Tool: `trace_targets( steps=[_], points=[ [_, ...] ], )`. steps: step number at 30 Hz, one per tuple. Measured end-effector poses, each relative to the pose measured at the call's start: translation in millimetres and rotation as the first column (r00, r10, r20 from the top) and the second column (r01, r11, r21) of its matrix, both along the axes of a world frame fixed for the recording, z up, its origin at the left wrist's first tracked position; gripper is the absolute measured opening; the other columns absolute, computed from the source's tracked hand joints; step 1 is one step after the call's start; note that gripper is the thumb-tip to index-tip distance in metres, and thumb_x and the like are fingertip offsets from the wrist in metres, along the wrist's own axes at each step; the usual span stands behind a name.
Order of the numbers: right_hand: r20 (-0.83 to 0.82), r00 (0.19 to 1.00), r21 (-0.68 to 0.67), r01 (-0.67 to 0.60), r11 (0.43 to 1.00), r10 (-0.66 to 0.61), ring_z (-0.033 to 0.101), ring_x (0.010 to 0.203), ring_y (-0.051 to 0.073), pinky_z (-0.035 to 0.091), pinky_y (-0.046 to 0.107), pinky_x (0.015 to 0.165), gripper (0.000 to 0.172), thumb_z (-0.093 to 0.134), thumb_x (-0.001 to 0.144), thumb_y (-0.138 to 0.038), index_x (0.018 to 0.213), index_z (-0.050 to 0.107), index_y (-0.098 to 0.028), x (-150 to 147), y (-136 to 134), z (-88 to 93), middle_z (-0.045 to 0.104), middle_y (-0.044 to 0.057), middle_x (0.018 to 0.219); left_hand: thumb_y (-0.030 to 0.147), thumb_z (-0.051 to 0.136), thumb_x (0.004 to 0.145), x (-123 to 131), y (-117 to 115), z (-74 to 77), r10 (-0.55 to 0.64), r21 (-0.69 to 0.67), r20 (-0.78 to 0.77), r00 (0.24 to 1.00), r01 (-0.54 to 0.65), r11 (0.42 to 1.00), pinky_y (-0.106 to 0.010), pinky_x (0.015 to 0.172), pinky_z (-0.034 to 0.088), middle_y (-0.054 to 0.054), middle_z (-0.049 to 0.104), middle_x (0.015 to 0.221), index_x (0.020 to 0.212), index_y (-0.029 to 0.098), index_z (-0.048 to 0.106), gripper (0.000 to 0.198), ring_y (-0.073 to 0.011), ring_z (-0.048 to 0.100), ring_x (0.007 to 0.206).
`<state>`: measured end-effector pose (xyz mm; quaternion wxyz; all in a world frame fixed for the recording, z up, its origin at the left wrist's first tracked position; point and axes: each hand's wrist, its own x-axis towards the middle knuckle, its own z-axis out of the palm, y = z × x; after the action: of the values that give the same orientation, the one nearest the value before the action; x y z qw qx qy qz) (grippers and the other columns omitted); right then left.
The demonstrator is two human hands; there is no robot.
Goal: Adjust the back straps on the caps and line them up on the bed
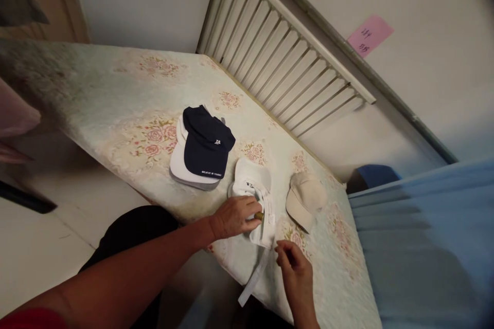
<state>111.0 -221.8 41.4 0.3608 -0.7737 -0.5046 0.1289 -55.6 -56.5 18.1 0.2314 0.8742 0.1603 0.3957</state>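
A white cap point(252, 185) lies upside down on the flowered mattress point(116, 103) near its front edge. My left hand point(233, 217) rests on the cap, fingers pinched round the small brass buckle point(259, 215) of its back strap. My right hand point(291, 261) is just below and to the right, fingertips pinched at the upper end of the loose white strap point(254, 277) that hangs over the mattress edge.
A navy cap point(206, 144) lies on top of a stack of white caps point(179, 164) farther back. A beige cap point(304, 198) sits to the right. A white slatted headboard point(278, 56) stands behind, and blue fabric point(424, 236) lies at right.
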Motion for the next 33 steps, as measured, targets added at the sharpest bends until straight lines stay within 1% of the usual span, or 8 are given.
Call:
trace_targets(
  steps=[3,7,10,14,17,23,29,33],
  points=[
    [0.323,0.926,0.049,-0.222,0.974,0.195,0.06,0.08,0.018,0.05,0.03,0.071,0.016,0.048,0.086,-0.019,0.091,0.063,-0.021,0,-26,-21.0,0.063,0.005,0.085,0.02,0.053,0.082,0,1,-0.6,-0.016,-0.01,0.015,1.0,0.016,1.0,-0.023,0.068,0.039,-0.001,0.055,0.077,0.083,0.016,0.057,0.006,-0.0128,0.051,0.073],
    [0.672,0.672,-0.002,-0.418,0.908,0.311,0.058,0.098,0.022,0.053,0.034,0.076,0.039,0.045,0.084,-0.01,0.119,0.057,-0.024,3,-41,-44.4,0.059,0.011,0.109,0.019,0.052,0.082,0,1,-0.5,-0.019,-0.021,0.04,0.999,0.02,1.0,-0.023,0.07,0.04,-0.001,0.056,0.078,0.086,0.016,0.058,0.007,-0.0133,0.052,0.075],
    [0.773,0.558,-0.037,-0.435,0.9,0.301,0.055,0.103,0.024,0.053,0.037,0.078,0.04,0.045,0.086,-0.012,0.123,0.055,-0.025,6,-37,-49.7,0.055,0.014,0.117,0.019,0.052,0.082,-2,1,-0.2,-0.033,-0.038,0.051,0.998,0.035,0.999,-0.023,0.07,0.04,-0.001,0.057,0.078,0.086,0.016,0.058,0.008,-0.0131,0.053,0.074],
    [0.793,0.501,-0.075,-0.484,0.872,0.346,0.054,0.1,0.025,0.052,0.041,0.079,0.03,0.047,0.086,-0.012,0.108,0.062,-0.024,3,-25,-43.5,0.056,0.013,0.114,0.02,0.054,0.082,-4,3,-2.9,-0.063,-0.075,0.07,0.996,0.069,0.995,-0.023,0.072,0.041,-0.002,0.058,0.081,0.088,0.016,0.059,0.008,-0.0133,0.054,0.077],
    [0.735,0.544,-0.088,-0.517,0.851,0.406,0.053,0.099,0.025,0.051,0.042,0.08,0.025,0.048,0.083,-0.01,0.1,0.062,-0.022,-5,-21,-33.0,0.057,0.012,0.112,0.021,0.053,0.083,-4,5,-7.0,-0.063,-0.089,0.083,0.995,0.07,0.994,-0.023,0.075,0.041,-0.002,0.059,0.084,0.09,0.016,0.058,0.01,-0.0138,0.055,0.08],
    [0.435,0.783,0.062,-0.519,0.852,0.445,0.05,0.114,0.023,0.043,0.041,0.094,0.026,0.045,0.083,-0.007,0.103,0.054,-0.021,-30,-9,-1.3,0.058,0.009,0.111,0.021,0.053,0.083,-4,6,-7.4,-0.057,-0.092,0.075,0.996,0.064,0.994,-0.023,0.074,0.041,-0.002,0.057,0.083,0.089,0.017,0.057,0.008,-0.0139,0.054,0.079],
    [0.071,0.945,0.042,-0.321,0.946,0.318,0.06,0.079,0.016,0.046,0.028,0.071,0.015,0.045,0.089,-0.026,0.086,0.059,-0.022,-48,15,35.4,0.063,0.002,0.081,0.023,0.054,0.084,-7,5,-5.3,-0.065,-0.103,0.065,0.996,0.072,0.992,-0.023,0.075,0.042,-0.002,0.059,0.085,0.092,0.018,0.057,0.01,-0.0143,0.056,0.081],
    [-0.205,0.966,-0.016,-0.161,0.987,0.154,0.054,0.056,0.014,0.043,0.027,0.061,0.022,0.046,0.089,-0.038,0.092,0.06,-0.021,-43,29,48.8,0.055,-0.004,0.056,0.024,0.052,0.086,-8,5,-5.0,-0.071,-0.108,0.042,0.997,0.075,0.991,-0.023,0.075,0.043,-0.002,0.06,0.086,0.097,0.018,0.058,0.014,-0.014,0.058,0.081]
  ],
)
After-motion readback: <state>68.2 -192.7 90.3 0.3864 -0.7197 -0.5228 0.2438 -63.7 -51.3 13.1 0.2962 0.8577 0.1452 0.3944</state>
